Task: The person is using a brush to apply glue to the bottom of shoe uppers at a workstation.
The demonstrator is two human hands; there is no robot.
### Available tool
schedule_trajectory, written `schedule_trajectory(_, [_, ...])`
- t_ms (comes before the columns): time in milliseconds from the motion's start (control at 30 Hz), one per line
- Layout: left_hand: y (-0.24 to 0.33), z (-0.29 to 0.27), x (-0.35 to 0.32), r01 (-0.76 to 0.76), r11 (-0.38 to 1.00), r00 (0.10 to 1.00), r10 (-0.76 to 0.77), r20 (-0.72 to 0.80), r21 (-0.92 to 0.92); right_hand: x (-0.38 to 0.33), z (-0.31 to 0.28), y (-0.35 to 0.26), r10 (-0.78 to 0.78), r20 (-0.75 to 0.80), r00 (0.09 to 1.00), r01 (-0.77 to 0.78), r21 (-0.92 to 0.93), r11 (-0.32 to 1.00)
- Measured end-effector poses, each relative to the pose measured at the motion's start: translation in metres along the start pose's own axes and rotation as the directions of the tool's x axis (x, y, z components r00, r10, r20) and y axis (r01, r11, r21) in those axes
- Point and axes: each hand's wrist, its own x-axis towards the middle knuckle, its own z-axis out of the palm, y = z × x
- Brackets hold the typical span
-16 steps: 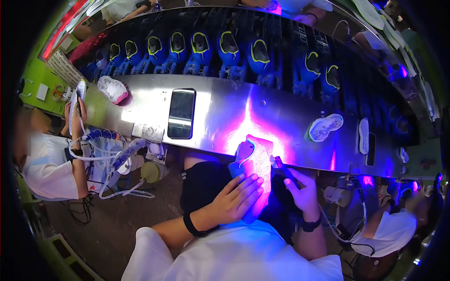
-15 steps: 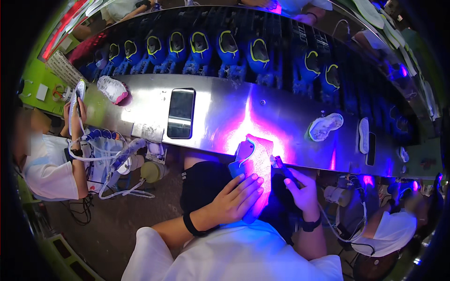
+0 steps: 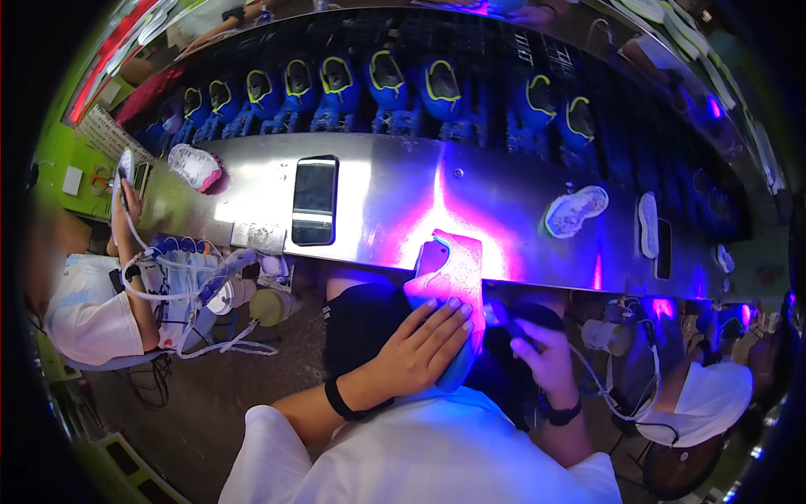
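A blue shoe upper, glowing pink and violet under the light, is tilted against the front edge of the metal bench, above my lap. My left hand lies across its lower part with fingers pressed together, holding it; the thumb is hidden. To the right of the shoe upper, my right hand is closed round the dark handle of a small brush. The brush's pale head is close to the shoe's right edge; blur hides whether they touch.
On the metal bench lie a phone, a white-and-pink shoe-shaped piece and a pale sole. Behind it stands a row of blue shoes with yellow collars. Co-workers sit left and right, near hoses and pots.
My right hand and the brush have moved slightly down, away from the shoe upper's upper right edge. My left hand still holds the shoe upper. The whole view has shifted a little.
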Motion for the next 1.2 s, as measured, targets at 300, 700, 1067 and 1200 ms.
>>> schedule_trajectory(300, [0.004, -0.002, 0.011, 0.015, 1.000, 0.999, -0.016, 0.033, 0.011, 0.003, -0.004, -0.001, -0.059, 0.049, 0.997, 0.059, 0.018, 0.998])
schedule_trajectory(700, [0.024, 0.002, 0.045, 0.130, 0.991, 0.990, -0.131, 0.052, 0.015, -0.017, -0.023, -0.008, -0.087, 0.005, 0.996, 0.087, 0.013, 0.996])
schedule_trajectory(1067, [0.037, 0.003, 0.085, 0.182, 0.978, 0.980, -0.189, 0.056, 0.100, -0.034, -0.034, 0.006, -0.024, -0.008, 1.000, 0.025, 0.171, 0.985])
schedule_trajectory(1200, [0.036, 0.010, 0.097, 0.209, 0.974, 0.978, -0.206, -0.037, 0.086, -0.049, -0.030, 0.001, 0.024, -0.026, 0.999, -0.016, 0.283, 0.959])
